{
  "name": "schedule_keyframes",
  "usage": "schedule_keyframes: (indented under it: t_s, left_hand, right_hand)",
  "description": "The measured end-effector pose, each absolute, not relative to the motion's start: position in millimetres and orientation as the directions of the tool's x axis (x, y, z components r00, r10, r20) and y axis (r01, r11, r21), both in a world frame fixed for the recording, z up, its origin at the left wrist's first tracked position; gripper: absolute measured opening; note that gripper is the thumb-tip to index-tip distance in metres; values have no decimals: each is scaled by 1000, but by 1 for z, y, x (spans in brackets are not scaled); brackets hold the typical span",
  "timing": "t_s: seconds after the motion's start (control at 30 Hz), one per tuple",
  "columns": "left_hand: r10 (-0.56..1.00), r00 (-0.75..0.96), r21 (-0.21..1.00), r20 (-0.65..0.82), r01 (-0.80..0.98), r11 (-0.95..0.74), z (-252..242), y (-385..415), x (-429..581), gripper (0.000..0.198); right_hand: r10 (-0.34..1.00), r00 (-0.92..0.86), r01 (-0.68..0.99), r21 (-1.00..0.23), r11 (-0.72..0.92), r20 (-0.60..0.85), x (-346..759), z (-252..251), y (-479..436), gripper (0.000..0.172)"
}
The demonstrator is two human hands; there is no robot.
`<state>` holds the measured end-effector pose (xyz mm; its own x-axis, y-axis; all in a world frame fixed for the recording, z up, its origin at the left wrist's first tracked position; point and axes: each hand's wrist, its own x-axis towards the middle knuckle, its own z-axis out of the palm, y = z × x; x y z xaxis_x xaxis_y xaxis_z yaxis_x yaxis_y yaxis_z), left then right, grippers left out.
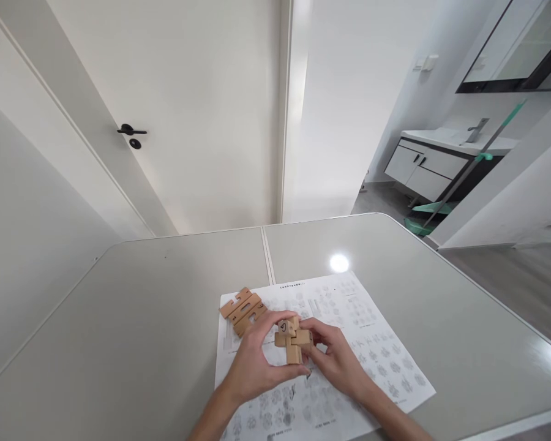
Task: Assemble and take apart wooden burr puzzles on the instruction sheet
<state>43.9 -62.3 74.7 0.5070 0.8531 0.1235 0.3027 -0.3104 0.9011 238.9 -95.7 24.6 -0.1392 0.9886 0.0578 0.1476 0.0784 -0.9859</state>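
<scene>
Several interlocked wooden puzzle pieces form a cross-shaped wooden burr puzzle held between my two hands above a printed sheet. My left hand curves round it from the left, thumb at its lower end and fingers at its top. From the right, my right hand pinches the side of the same puzzle, with some fingertips hidden behind it. Dark marks show on some of its block ends. Beyond my left hand, three loose notched wooden pieces lie side by side, partly on the sheet.
The printed sheet with many small diagrams lies on a grey table with a seam across it. Past the table stand a white door and, at right, a sink cabinet with a green broom and dustpan.
</scene>
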Motion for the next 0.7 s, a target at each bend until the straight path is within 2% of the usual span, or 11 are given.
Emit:
schedule_keyframes:
  t_s: [0.1,0.2,0.37,0.43,0.53,0.63,0.7]
  left_hand:
    - [873,473,913,117,294,-282,74,-65,46,67]
    - [892,443,923,87,302,-240,71,-66,47,67]
    - [913,399,930,84,299,-216,72,-59,48,62]
    - [912,400,932,89,291,-219,75,-55,47,62]
    - [928,360,953,91,240,-187,78,-50,41,60]
    - [952,302,983,58,148,-107,75,-47,31,59]
    - [954,299,994,28,93,-59,71,-46,25,61]
  right_hand:
    - [993,-101,85,-994,67,58,235,22,-97,17]
    - [994,-108,-40,-999,-35,-31,232,22,-96,22]
    - [938,-341,-282,-945,-165,-61,235,34,-91,60]
    - [926,-373,-306,-935,-181,-57,238,40,-88,63]
    - [941,-335,-192,-975,-111,-41,241,44,-84,42]
    - [958,-284,34,-999,-37,-45,245,43,-84,37]
    - [971,-226,235,-972,-25,-79,246,39,-85,34]
